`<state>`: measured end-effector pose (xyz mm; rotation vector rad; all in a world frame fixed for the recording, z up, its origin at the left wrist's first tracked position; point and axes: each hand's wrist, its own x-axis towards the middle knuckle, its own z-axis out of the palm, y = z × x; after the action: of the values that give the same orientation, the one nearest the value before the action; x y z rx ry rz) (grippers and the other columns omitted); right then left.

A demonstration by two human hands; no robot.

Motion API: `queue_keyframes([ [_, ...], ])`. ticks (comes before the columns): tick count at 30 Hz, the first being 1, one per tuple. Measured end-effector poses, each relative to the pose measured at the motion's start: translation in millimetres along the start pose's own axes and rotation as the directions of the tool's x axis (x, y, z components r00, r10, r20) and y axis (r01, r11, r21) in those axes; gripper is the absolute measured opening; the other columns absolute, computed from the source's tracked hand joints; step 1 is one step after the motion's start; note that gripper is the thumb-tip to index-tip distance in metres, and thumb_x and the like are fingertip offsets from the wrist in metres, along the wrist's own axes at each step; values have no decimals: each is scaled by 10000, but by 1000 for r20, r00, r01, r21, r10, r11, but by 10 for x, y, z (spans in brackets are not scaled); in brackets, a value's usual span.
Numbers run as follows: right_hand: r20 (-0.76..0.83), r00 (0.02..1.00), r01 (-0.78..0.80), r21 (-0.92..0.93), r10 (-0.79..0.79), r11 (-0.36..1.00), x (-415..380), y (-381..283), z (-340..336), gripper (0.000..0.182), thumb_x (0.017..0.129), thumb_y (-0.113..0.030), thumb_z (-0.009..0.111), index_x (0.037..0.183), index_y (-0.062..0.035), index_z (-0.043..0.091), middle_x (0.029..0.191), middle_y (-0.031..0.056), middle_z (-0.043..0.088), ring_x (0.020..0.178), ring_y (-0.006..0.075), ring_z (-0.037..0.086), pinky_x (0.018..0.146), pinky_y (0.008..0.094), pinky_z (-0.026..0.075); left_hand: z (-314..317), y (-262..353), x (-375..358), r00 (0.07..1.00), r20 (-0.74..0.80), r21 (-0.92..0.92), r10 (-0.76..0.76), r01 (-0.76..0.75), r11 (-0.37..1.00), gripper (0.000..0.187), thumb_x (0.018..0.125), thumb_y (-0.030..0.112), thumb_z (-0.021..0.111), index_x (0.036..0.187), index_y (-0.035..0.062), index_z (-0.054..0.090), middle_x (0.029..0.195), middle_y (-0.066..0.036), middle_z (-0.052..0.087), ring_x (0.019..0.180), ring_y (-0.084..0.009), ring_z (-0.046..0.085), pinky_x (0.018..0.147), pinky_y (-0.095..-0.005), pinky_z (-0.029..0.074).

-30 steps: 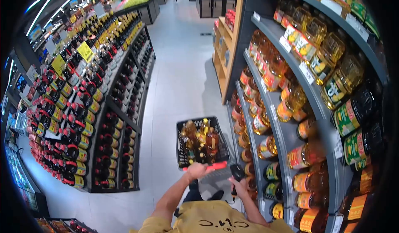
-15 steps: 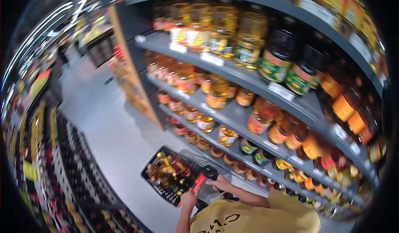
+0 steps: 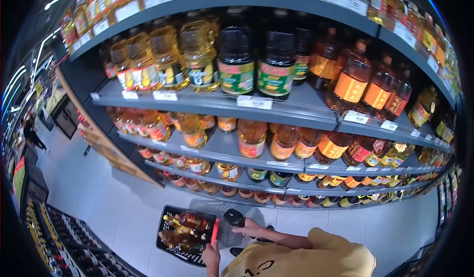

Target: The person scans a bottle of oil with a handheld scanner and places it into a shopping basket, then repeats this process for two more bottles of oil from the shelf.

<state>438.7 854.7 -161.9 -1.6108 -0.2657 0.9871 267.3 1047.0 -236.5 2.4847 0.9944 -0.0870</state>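
Note:
My left hand (image 3: 211,255) is closed round the red handle (image 3: 215,232) of a black basket (image 3: 160,227) low in the view. Several bottles of golden and brown liquid (image 3: 185,230) lie in the basket. To the right of the handle, my right hand (image 3: 250,227) grips a black handheld device (image 3: 234,217) with a rounded head. The device is over the floor in front of the shelf, apart from the bottles.
A grey shelf unit (image 3: 291,110) holds rows of oil bottles and price labels across the view. Another rack of bottles (image 3: 74,237) stands at the lower left. Far down the aisle at the left is a person in dark clothes (image 3: 32,132).
The view has turned right, so the shelves now face me more squarely. The basket appears further left and lower, still with my left hand on its handle; the device remains in my right hand.

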Motion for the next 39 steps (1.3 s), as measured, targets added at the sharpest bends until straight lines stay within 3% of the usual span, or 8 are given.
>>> queue_keyframes([
  [5,21,1000,18,22,-18,1000,-84,57,-407,362,878,-334,742,1056,-62,582,715,-25,554,569,67,531,514,257,465,0,134,-31,998,-14,-50,-63,63,997,497,968,494,539,1006,7,626,968,-295,671,967,-460,645,823,-551,506],
  [8,-4,999,40,36,-40,999,-181,8,-666,424,847,-369,753,1095,-70,585,732,-14,581,575,84,551,509,264,465,175,211,-91,945,-315,-12,92,-101,995,505,952,387,600,1183,-62,583,1135,-308,612,1101,-466,559,917,-554,443],
  [12,-19,994,-106,-9,106,994,-375,-138,-998,546,793,-450,774,1158,-87,593,720,-7,592,582,94,561,507,271,462,253,515,-180,932,-354,4,72,-75,997,585,876,286,709,1346,-7,519,1407,-320,443,1324,-512,379,1090,-582,334],
  [14,-41,997,-66,-3,66,998,-552,-414,-1093,473,788,-490,782,944,-74,617,618,-16,544,525,78,529,417,259,402,192,738,-211,934,-336,4,122,-128,992,598,844,245,739,1339,-12,523,1449,-331,393,1354,-533,340,1116,-596,308],
  [15,-3,987,-159,-60,159,985,-514,-357,-1149,470,795,-478,779,961,-72,611,628,-13,535,520,77,520,379,268,376,167,858,-228,938,-323,20,130,-130,991,597,849,241,731,1347,-9,521,1447,-340,389,1368,-530,323,1124,-585,306],
  [20,-130,978,180,132,-163,975,-411,43,-1172,297,855,-239,760,1029,-59,601,692,-12,569,541,70,519,500,241,440,62,1175,-62,927,-304,24,220,-223,975,548,835,226,735,1310,12,564,1461,-313,388,1386,-507,312,1139,-558,301],
  [28,-184,978,-79,94,95,992,-642,-196,-1102,316,852,-342,762,987,-81,646,652,-25,562,519,74,514,461,250,406,-22,1118,364,906,-249,1,344,-354,935,486,799,201,752,1250,84,612,1455,-288,391,1375,-501,324,1131,-562,308],
  [39,-192,981,24,112,-2,993,-303,-120,-747,230,878,-211,750,977,-42,630,719,-12,584,552,67,532,510,236,448,-1,726,547,922,-167,-75,348,-364,928,458,834,197,709,1250,36,602,1356,-290,483,1257,-463,455,1061,-528,395],
])
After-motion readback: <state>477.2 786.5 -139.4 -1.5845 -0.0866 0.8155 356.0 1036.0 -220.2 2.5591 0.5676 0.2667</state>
